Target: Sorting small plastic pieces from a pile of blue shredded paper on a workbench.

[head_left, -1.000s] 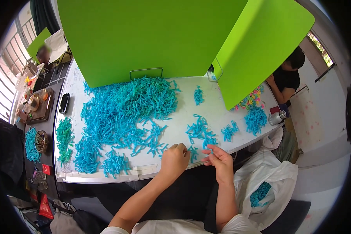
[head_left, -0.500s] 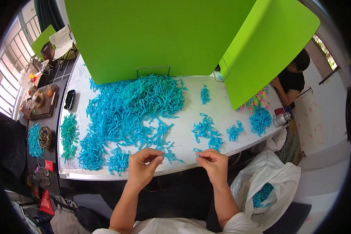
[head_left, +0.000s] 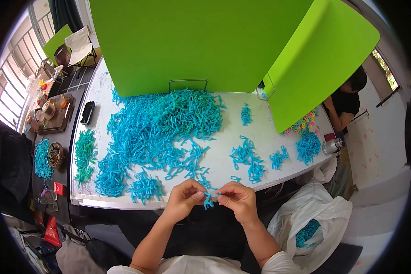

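In front of the table's near edge, my left hand (head_left: 183, 201) is closed in a pinch on a short cluster of blue plastic links (head_left: 208, 202), which dangles from the fingertips. Close beside it, my right hand (head_left: 240, 203) pinches a small blue link (head_left: 219, 193) whose shape is mostly hidden by the fingers. The fingertips of both hands are a small gap apart. Behind them, a large heap of blue and teal links (head_left: 160, 123) covers the left and middle of the white table (head_left: 223, 157). A smaller pile of links (head_left: 146, 188) lies nearer my left hand.
Green panels (head_left: 182, 45) stand along the far side. Smaller blue piles (head_left: 249, 157) lie on the right, by a metal cylinder (head_left: 332, 146). A white sack (head_left: 287, 214) holding links stands at lower right. Another person (head_left: 347, 102) sits beyond the right panel.
My hands have come closer together, the right one moving leftward. The blue cluster now hangs below my left fingertips. The whole view has shifted slightly.
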Demonstrator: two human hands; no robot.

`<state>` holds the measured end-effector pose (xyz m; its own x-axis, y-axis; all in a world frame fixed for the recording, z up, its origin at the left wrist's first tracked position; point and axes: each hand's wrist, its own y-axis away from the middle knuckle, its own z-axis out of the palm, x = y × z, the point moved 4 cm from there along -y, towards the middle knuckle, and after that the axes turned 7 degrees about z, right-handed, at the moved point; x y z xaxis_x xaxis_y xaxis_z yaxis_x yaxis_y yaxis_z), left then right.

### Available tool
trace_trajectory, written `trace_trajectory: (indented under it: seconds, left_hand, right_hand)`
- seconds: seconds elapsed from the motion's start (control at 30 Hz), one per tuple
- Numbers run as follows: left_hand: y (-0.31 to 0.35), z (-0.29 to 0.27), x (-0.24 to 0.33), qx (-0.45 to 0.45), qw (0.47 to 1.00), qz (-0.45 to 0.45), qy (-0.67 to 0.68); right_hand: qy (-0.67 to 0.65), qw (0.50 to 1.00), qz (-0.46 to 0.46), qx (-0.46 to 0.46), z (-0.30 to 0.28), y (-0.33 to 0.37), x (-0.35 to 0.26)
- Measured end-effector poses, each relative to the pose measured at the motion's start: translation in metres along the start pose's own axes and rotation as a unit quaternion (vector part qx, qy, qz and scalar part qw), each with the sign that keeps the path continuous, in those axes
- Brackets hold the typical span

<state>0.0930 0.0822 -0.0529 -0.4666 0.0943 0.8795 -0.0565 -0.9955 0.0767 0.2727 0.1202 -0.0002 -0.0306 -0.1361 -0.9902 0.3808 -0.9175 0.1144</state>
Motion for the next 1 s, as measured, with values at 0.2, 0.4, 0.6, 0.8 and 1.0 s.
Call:
trace_trajectory:
  seconds: [0.2, 0.4, 0.6, 0.8, 1.0]
  left_hand:
    - [-0.001, 0.008, -0.003, -0.009, 0.999, 0.002, 0.053]
    - [-0.001, 0.007, -0.007, -0.013, 0.998, 0.005, 0.055]
    - [0.003, 0.007, -0.008, -0.029, 0.998, -0.003, 0.063]
    - [0.001, 0.009, -0.008, -0.009, 0.998, 0.000, 0.061]
    - [0.002, 0.007, -0.009, -0.001, 0.998, -0.002, 0.061]
  right_hand:
    - [-0.110, 0.984, 0.133, -0.049, 0.004, -0.003, 0.017]
    - [-0.161, 0.973, 0.150, -0.066, 0.003, -0.004, 0.031]
    - [-0.181, 0.956, 0.198, -0.123, 0.001, -0.006, 0.030]
    - [-0.199, 0.954, 0.185, -0.130, 0.003, -0.007, 0.029]
    - [-0.163, 0.964, 0.187, -0.100, 0.002, -0.006, 0.031]
